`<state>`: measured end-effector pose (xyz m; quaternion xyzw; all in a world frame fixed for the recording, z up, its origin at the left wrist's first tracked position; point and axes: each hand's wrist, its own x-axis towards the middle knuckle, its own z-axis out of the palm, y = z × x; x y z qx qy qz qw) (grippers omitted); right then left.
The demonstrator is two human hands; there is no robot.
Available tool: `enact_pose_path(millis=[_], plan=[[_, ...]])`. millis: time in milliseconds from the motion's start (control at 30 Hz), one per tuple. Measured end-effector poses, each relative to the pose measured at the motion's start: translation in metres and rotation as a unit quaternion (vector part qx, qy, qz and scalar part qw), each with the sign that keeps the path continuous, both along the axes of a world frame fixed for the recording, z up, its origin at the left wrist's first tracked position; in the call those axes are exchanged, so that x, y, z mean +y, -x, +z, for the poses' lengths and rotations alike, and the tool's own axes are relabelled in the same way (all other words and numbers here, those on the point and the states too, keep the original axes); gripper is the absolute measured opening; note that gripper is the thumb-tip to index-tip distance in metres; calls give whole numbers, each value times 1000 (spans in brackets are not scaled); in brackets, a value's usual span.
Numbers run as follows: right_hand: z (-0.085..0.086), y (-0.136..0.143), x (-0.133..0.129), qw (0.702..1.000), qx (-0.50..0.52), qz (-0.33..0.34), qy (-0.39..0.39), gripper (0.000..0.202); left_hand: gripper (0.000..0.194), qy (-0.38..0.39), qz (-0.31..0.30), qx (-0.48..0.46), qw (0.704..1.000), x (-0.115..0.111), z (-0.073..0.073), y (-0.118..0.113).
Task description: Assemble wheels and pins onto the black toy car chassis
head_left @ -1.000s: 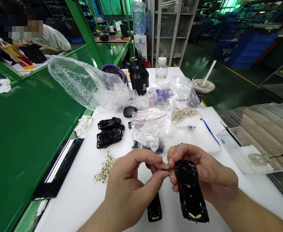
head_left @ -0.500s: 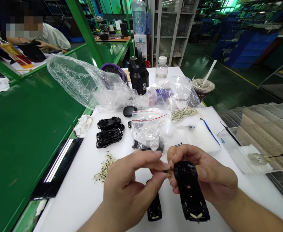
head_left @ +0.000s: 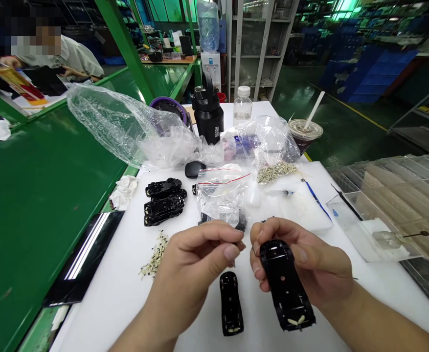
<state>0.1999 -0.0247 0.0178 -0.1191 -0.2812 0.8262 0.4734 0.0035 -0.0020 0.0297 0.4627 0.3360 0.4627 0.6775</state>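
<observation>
In my right hand (head_left: 322,264) is a black model car body (head_left: 285,286), tilted, with two small cream pieces in a V at its near end. Thumb and fingers grip its upper part. To its left my left hand (head_left: 190,266) is closed in a pinch, apart from the car body; whatever sits between its fingertips is too small to make out. A second black model car body (head_left: 231,305) lies on the white table (head_left: 126,293) between my forearms, with pale pieces at its near end. A heap of small cream pieces with dark tips (head_left: 157,256) is beside my left hand.
Several black car bodies (head_left: 165,210) lie left of a clear zip bag (head_left: 221,190). Behind stand a black flask (head_left: 209,120) and a drink cup (head_left: 304,134). A blue pen-like tool (head_left: 316,200) and a clear compartment box (head_left: 401,195) are at right. Another person (head_left: 77,56) sits far left.
My left hand has drawn back to the left, away from the car body and my right fingers. The car body remains in my right hand, and the one on the table shows more fully.
</observation>
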Motion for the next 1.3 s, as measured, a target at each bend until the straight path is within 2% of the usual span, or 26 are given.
enact_pose_path(millis=[67,167,333,500,633,767,900,1167,1300], plan=[[0,0,0,1000,-2,1,2,22,6,85,-22,-75,993,4,-2,0],[0,0,-1,1000,-5,1,7,22,7,180,-63,-168,967,9,-1,2],[-1,0,-1,1000,1,4,-7,23,6,236,-76,-250,936,12,4,4],[-2,-1,0,1000,0,6,-11,23,9,224,-79,-277,931,11,5,3],[-2,-1,0,1000,1,6,-11,23,8,198,-63,-219,953,9,2,3],[-1,-1,1,1000,7,5,-6,23,21,136,-48,-151,978,8,0,2],[-1,-1,2,1000,10,3,-6,23,14,86,-32,-129,987,9,4,-1],[-1,-1,1,1000,12,6,-8,23,13,95,-24,-112,989,10,8,-4],[-1,-1,2,1000,11,3,-8,24,12,110,-62,-152,980,10,4,-1]])
